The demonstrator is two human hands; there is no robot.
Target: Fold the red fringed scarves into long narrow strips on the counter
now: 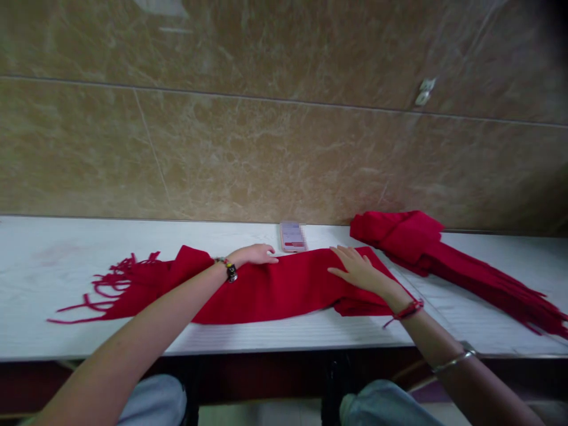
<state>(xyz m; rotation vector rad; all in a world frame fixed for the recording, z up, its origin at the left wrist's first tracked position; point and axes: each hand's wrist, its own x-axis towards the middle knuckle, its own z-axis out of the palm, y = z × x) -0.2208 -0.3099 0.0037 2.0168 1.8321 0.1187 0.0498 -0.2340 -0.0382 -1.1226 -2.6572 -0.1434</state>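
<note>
A red scarf lies lengthwise on the white table, its fringe spread out at the left end and a folded layer at the right end. My left hand is at the scarf's far edge, left of the middle, with fingers apart and nothing gripped. Toward the right end, my right hand rests on the cloth with its fingers spread. Beyond the far edge of the scarf, between my hands, lies a phone with its screen lit.
A second red scarf lies bunched at the right, its fringed tail running toward the table's right side. A marble-patterned wall stands along the back edge of the white table. A socket is on the wall.
</note>
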